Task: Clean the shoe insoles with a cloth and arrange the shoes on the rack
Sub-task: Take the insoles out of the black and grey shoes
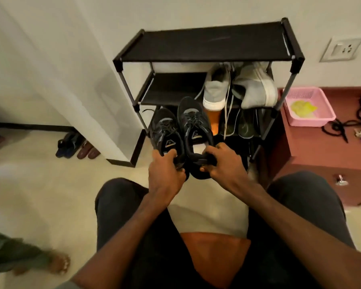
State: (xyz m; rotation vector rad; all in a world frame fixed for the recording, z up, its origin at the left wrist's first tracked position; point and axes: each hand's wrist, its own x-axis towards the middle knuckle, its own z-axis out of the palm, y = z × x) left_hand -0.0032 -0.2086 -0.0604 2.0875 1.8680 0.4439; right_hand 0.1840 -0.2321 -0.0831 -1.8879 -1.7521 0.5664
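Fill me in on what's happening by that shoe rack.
A seated person holds a pair of black sneakers by the heels, the left hand gripping the left sneaker and the right hand the right sneaker, in front of the black rack. Two grey shoes already sit on its middle shelf. The top shelf holds nothing. A pink basket sits to the right.

Black sneakers point(181, 130) (grey accents), grey-and-white shoes point(238, 86), black rack point(208, 44), pink basket point(308, 105), maroon cabinet point(313, 155).
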